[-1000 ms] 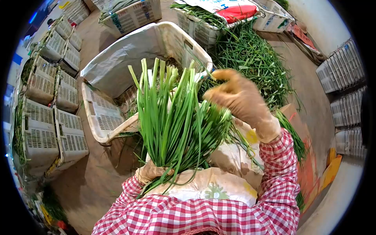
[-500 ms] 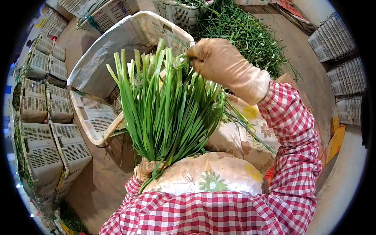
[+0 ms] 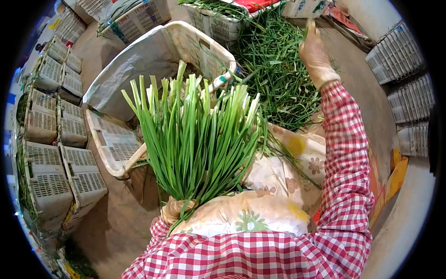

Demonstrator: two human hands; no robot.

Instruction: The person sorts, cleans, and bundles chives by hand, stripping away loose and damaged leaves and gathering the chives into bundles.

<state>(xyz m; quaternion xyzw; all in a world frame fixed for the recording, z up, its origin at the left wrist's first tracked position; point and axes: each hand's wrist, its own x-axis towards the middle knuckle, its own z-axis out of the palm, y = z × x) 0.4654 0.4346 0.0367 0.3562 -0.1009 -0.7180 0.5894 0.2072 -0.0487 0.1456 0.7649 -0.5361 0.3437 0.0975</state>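
Note:
A large bunch of green stalks [image 3: 195,139] fans upward with its pale cut ends at the top. My gloved left hand [image 3: 176,210] is wrapped round the bottom of this bunch, against my lap. My gloved right hand [image 3: 316,53] is stretched out far ahead, over the right edge of the pile of loose green leaves [image 3: 278,69]. Its fingers look pressed together near a small pale green bit at their tips, which is too small to make out. Behind the bunch stands a white crate [image 3: 116,135] with a pale liner, open toward me.
Stacked white crates [image 3: 46,172] line the left side. More crates [image 3: 216,25] with greens stand at the back. Further stacks [image 3: 397,53] are at the right wall, near a yellow sheet [image 3: 395,179]. A flower-patterned apron [image 3: 251,211] covers my lap.
My right hand has moved from the cut ends of the bunch out to the upper right, over the leaf pile. My left hand still holds the bunch. The view has shifted slightly.

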